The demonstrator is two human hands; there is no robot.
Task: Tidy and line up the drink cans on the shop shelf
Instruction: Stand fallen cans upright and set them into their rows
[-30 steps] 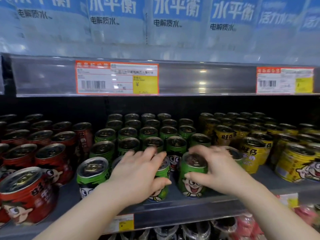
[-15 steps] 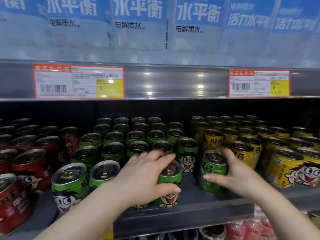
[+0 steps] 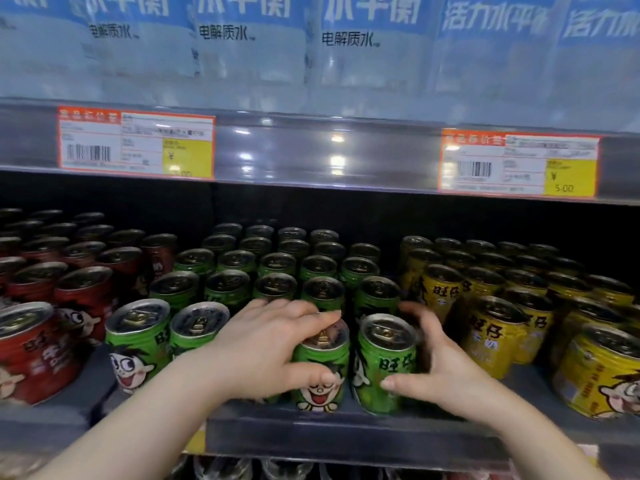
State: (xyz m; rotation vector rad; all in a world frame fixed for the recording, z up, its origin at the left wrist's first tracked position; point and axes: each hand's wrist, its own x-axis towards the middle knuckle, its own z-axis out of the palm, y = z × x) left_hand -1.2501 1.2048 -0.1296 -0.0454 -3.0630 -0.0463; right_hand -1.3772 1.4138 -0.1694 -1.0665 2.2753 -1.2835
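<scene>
2 green cartoon-face cans (image 3: 320,368) upright at shelf (image 3: 346,441) edge, both hands, left hand (image 3: 266,351), right hand (image 3: 440,368), each gripping 1.

Big blue and white water packs (image 3: 249,36) sit on the top shelf. Two orange price tags (image 3: 135,145) (image 3: 518,163) hang on the shelf edge. The right tag has a yellow patch reading 5.00.

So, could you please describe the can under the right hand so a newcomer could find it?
Find the green cans between red and yellow. In their front row, it is the rightmost can, beside the yellow block. Unlike its neighbour, its face is turned sideways.
</scene>
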